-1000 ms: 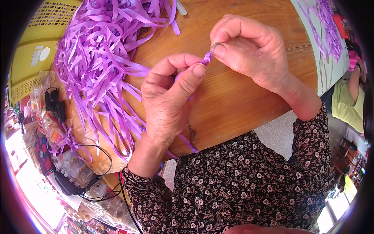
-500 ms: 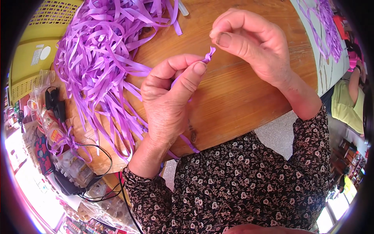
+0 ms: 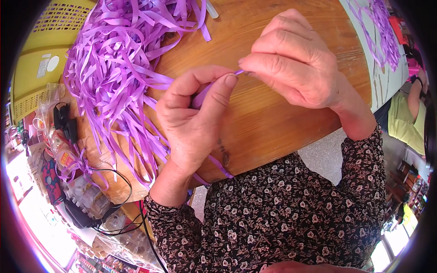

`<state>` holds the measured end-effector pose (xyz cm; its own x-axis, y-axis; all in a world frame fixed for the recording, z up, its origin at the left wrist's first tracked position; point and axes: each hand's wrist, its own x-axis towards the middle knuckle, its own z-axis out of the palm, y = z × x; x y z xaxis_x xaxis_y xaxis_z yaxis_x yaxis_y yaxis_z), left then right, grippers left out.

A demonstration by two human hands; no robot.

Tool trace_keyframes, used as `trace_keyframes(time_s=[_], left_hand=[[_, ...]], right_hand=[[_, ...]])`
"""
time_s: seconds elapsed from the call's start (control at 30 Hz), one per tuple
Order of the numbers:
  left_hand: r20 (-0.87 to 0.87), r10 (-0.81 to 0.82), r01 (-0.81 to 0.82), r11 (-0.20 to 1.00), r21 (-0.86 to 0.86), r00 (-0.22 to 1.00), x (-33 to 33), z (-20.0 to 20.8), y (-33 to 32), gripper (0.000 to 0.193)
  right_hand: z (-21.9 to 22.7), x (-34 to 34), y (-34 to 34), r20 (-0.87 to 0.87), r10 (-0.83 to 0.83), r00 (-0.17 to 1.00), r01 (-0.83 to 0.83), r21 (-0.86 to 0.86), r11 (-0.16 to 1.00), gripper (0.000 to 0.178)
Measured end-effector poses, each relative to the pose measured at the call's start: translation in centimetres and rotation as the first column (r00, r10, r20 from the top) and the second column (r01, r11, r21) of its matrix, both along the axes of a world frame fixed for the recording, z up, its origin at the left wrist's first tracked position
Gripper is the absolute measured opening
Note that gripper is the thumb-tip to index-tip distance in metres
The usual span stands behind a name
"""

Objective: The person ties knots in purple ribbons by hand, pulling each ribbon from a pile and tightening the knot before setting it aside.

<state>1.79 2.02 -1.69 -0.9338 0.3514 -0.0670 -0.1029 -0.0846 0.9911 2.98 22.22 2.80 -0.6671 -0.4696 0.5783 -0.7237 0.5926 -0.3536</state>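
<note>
A purple ribbon (image 3: pixel 239 72) is stretched between my two hands above the wooden table. My left hand (image 3: pixel 191 113) pinches it between thumb and index finger, and part of the ribbon shows inside the curled palm. At the ribbon's tip, the thumb and fingers of my right hand (image 3: pixel 296 63) are closed on the short end. Only a small stretch of ribbon is visible between the fingertips. Left of my left hand lies a large tangled heap of purple ribbons (image 3: pixel 118 59), with strands trailing down toward the table's near edge. One strand (image 3: pixel 221 167) hangs over that edge below my left wrist.
A yellow perforated basket (image 3: pixel 27 68) stands at the far left. Clear plastic bags, a black clip-like tool (image 3: pixel 64 120) and black cables (image 3: pixel 123 175) crowd the left edge. More purple ribbons (image 3: pixel 384 36) lie on a white surface at right, near another person's arm (image 3: pixel 413 98).
My right hand has come down and left from just above the ribbon's twisted tip and closed on it. My left hand has shifted slightly left.
</note>
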Motion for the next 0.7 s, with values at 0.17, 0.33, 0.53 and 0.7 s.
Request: trace_keyframes(time_s=[0.17, 0.33, 0.53, 0.7], left_hand=[[-0.111, 0.066, -0.07, 0.997, -0.032, 0.992, -0.1, 0.6, -0.3, 0.006], [-0.063, 0.064, -0.069, 0.995, -0.076, 0.996, -0.4, 0.8, -0.2, 0.007], [0.004, 0.061, -0.061, 0.997, -0.039, 0.998, -0.4, 0.2, -0.5, 0.007], [0.004, 0.033, -0.033, 0.999, -0.033, 0.999, -0.5, 0.0, -0.4, 0.007]], right_hand=[[1.0, 0.0, 0.0, 0.109, -0.021, 0.994, 0.021, 0.0, 1.0, 0.013], [-3.1, -0.9, 0.4, 0.103, 0.029, 0.994, -0.015, -0.139, 0.99, 0.031], [-3.3, -1.2, 0.3, 0.197, 0.079, 0.977, -0.033, -0.227, 0.973, 0.034], [-3.5, -1.2, 0.3, 0.116, 0.091, 0.989, -0.07, -0.176, 0.982, 0.028]])
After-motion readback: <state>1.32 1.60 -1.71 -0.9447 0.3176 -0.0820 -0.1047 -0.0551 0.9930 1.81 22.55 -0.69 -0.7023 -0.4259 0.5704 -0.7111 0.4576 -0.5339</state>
